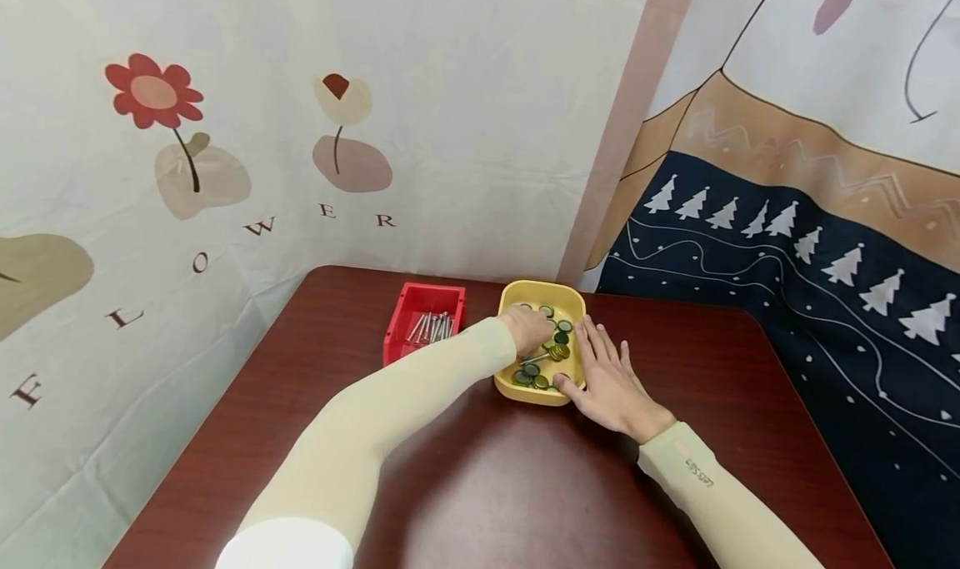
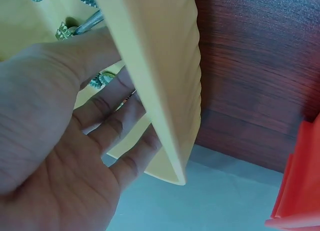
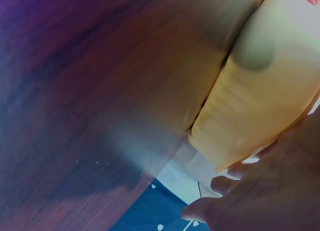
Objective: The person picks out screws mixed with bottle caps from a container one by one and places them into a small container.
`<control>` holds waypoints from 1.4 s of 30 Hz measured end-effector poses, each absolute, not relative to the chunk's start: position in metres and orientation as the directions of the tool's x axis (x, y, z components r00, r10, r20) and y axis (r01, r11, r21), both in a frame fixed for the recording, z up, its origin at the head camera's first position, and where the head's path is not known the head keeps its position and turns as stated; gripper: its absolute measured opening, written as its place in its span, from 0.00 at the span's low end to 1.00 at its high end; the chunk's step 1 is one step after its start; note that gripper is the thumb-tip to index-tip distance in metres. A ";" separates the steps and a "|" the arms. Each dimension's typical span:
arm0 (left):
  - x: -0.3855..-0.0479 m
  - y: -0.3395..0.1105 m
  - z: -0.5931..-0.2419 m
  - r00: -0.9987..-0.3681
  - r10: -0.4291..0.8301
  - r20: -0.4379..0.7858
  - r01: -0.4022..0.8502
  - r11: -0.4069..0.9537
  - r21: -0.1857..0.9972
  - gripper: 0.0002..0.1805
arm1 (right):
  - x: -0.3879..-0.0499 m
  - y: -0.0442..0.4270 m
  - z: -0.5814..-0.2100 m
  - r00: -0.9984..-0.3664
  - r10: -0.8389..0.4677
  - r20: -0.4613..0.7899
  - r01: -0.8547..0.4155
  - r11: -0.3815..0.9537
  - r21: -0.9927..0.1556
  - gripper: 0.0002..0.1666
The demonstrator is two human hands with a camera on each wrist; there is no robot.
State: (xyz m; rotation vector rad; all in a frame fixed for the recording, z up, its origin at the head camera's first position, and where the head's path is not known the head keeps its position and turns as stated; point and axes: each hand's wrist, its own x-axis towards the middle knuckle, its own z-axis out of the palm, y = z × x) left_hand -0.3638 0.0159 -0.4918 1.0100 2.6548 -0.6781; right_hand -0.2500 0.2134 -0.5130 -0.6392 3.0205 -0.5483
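My left hand (image 1: 527, 329) reaches into a yellow tray (image 1: 543, 286) holding several crimped bottle caps (image 1: 540, 381), some green and some gold. In the left wrist view the ends of the thumb and fingers are hidden behind the tray's wall (image 2: 150, 66), so what they touch is unclear. A metal screw or nail (image 1: 534, 358) lies among the caps beside this hand. My right hand (image 1: 611, 386) rests along the tray's right rim with its fingers extended, thumb by the near right corner. In the right wrist view its fingers (image 3: 225, 185) lie against the tray's outer side (image 3: 250, 116).
Left of the yellow tray stands a red bin (image 1: 397, 327) with several metal screws or nails (image 1: 431, 327) in it, partly behind my left sleeve. Both stand near the far edge of the brown table (image 1: 480, 502), in front of a printed cloth (image 1: 480, 136).
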 end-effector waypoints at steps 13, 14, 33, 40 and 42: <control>-0.315 -0.009 -0.442 -0.716 0.654 -0.245 0.697 0.682 -0.219 0.14 | -0.250 0.213 -0.514 -0.917 -0.393 0.070 -0.393 0.856 -0.337 0.61; -0.315 -0.011 -0.442 -0.712 0.662 -0.234 0.702 0.681 -0.209 0.14 | -0.249 0.213 -0.514 -0.917 -0.393 0.070 -0.392 0.856 -0.336 0.61; -0.305 -0.037 -0.442 -0.777 0.629 -0.009 0.615 0.763 0.200 0.07 | -0.246 0.212 -0.514 -0.916 -0.392 0.087 -0.398 0.856 -0.329 0.61; -0.297 -0.045 -0.443 -0.795 0.605 0.049 0.579 0.731 0.361 0.08 | -0.247 0.213 -0.515 -0.917 -0.387 0.091 -0.395 0.858 -0.329 0.60; -0.295 -0.048 -0.443 -0.813 0.578 0.068 0.548 0.721 0.423 0.07 | -0.249 0.212 -0.515 -0.917 -0.389 0.092 -0.396 0.857 -0.328 0.60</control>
